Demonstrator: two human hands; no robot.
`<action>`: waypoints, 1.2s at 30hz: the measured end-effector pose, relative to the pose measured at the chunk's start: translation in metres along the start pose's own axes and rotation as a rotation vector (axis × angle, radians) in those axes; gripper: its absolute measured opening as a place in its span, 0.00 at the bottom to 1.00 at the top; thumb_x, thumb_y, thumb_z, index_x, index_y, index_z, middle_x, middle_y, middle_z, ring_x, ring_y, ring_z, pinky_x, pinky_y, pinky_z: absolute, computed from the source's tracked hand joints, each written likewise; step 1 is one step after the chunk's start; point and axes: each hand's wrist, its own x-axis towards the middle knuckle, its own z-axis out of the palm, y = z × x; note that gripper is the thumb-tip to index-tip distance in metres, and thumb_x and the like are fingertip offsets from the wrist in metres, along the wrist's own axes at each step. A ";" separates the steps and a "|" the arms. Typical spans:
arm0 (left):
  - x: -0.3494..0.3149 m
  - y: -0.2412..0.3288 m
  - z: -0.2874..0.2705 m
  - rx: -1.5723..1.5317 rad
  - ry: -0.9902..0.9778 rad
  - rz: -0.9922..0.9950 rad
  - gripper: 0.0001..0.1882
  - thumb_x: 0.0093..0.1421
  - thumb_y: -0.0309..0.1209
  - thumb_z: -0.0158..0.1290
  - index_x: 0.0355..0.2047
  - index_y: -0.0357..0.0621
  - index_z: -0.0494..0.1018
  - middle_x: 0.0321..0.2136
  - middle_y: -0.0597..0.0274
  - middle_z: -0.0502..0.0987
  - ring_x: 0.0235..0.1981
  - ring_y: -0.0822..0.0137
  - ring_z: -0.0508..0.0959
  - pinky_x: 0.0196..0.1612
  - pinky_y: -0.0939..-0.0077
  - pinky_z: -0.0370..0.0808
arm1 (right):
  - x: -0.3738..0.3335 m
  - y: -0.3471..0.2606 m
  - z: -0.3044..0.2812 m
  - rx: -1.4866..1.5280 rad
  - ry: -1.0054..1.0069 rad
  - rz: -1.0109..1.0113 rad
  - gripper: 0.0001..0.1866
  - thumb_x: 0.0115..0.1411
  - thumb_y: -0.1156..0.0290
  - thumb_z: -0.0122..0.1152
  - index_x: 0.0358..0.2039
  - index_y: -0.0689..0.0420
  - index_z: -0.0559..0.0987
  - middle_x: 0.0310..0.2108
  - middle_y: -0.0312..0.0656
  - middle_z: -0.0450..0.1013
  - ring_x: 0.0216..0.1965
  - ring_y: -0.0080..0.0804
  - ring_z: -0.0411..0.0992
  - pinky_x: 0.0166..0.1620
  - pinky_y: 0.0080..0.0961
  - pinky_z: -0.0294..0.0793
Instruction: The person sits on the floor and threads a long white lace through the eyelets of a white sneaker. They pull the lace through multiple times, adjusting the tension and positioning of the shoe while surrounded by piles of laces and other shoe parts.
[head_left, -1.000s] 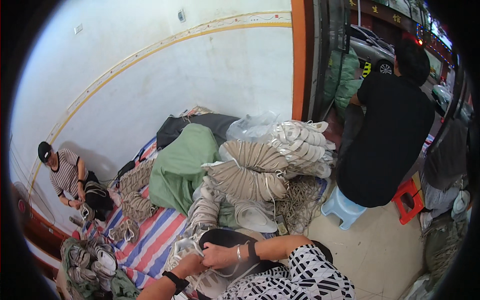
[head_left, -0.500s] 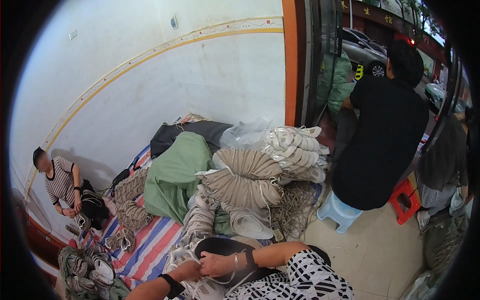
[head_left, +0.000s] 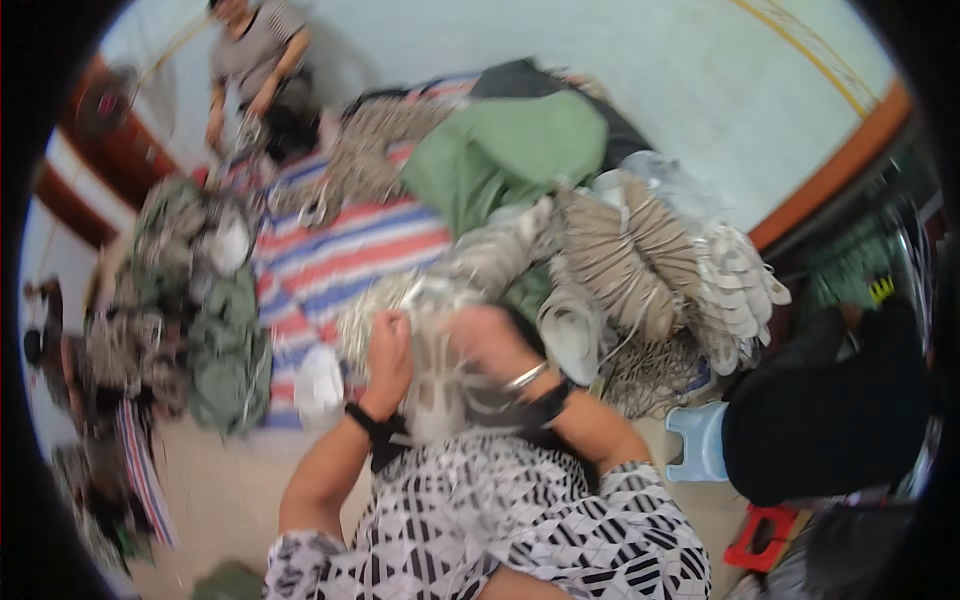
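Observation:
A pale beige shoe upper point(head_left: 432, 385) lies over my lap between my two hands, toe end toward me. My left hand point(head_left: 390, 352) is closed at its left side; what the fingers hold is too blurred to make out. On the other side my right hand point(head_left: 488, 338) is smeared by motion, so its fingers cannot be read. Thin pale laces point(head_left: 488, 392) hang loose below the right hand, beside the upper. Just beyond lies a row of similar beige uppers point(head_left: 490, 250).
Bundled tan uppers point(head_left: 625, 255) and white uppers point(head_left: 740, 295) are heaped right, near a lace tangle point(head_left: 650, 375). A green sack point(head_left: 510, 145) lies on the striped sheet point(head_left: 350, 250). One person point(head_left: 265, 75) works far left; another point(head_left: 830, 410) sits right by a blue stool point(head_left: 697, 440).
My view has swung down and left. My hands, close together before, are now apart on either side of the upper, which shows more fully. The right hand is moving.

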 end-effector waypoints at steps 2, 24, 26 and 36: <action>-0.014 -0.007 0.000 0.071 -0.051 -0.032 0.11 0.67 0.35 0.44 0.42 0.42 0.68 0.33 0.44 0.75 0.35 0.43 0.75 0.38 0.58 0.71 | -0.033 -0.012 -0.075 0.229 0.152 0.374 0.09 0.64 0.71 0.50 0.38 0.58 0.79 0.23 0.26 0.65 0.23 0.13 0.63 0.25 0.14 0.63; -0.042 -0.030 -0.040 -0.477 -0.466 -0.374 0.11 0.60 0.33 0.55 0.33 0.36 0.76 0.23 0.65 0.78 0.24 0.76 0.75 0.30 0.79 0.73 | -0.034 -0.042 -0.003 -0.132 -0.998 0.661 0.12 0.67 0.65 0.51 0.31 0.59 0.75 0.22 0.36 0.75 0.19 0.20 0.71 0.24 0.16 0.70; -0.041 -0.031 -0.041 -0.316 -0.479 -0.317 0.13 0.59 0.36 0.57 0.27 0.37 0.77 0.20 0.64 0.77 0.24 0.76 0.76 0.29 0.78 0.73 | -0.055 -0.064 -0.028 -0.083 -0.900 0.919 0.11 0.66 0.65 0.52 0.30 0.58 0.75 0.21 0.33 0.74 0.18 0.17 0.69 0.21 0.15 0.65; -0.061 -0.034 -0.021 -0.375 -0.276 -0.281 0.13 0.61 0.36 0.57 0.29 0.37 0.76 0.21 0.71 0.74 0.24 0.80 0.69 0.28 0.81 0.68 | 0.013 -0.025 0.007 0.209 -0.053 0.781 0.13 0.67 0.65 0.52 0.41 0.61 0.78 0.14 0.23 0.59 0.13 0.10 0.54 0.16 0.11 0.50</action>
